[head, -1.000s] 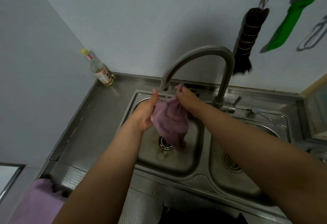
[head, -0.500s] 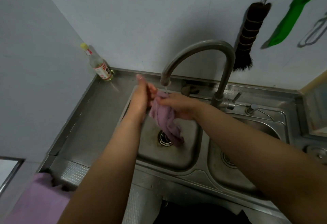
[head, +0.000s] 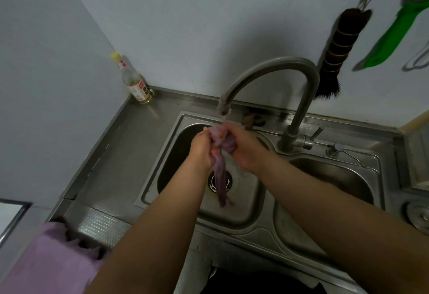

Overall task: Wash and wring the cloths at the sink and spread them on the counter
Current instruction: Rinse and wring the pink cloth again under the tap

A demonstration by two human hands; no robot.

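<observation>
A wet purple cloth [head: 220, 177] is bunched between both hands over the left basin of the steel sink [head: 162, 154], under the running faucet [head: 269, 66]. My left hand [head: 202, 147] grips the cloth's left side. My right hand [head: 241, 147] grips the bunched top from the right. A narrow twisted tail of the cloth hangs down over the drain [head: 228, 181]. A second purple cloth [head: 46, 261] lies on the counter [head: 120, 159] at the lower left.
A glass bottle [head: 134, 82] with a yellow cap stands in the back left corner of the counter. A dark brush [head: 336, 52] and a green-handled tool [head: 392, 36] hang on the wall. The right basin [head: 336, 177] sits beside the left one.
The hands have squeezed the cloth tighter and closer together under the tap. The hanging part has narrowed from a loose bundle into a thin tail over the drain.
</observation>
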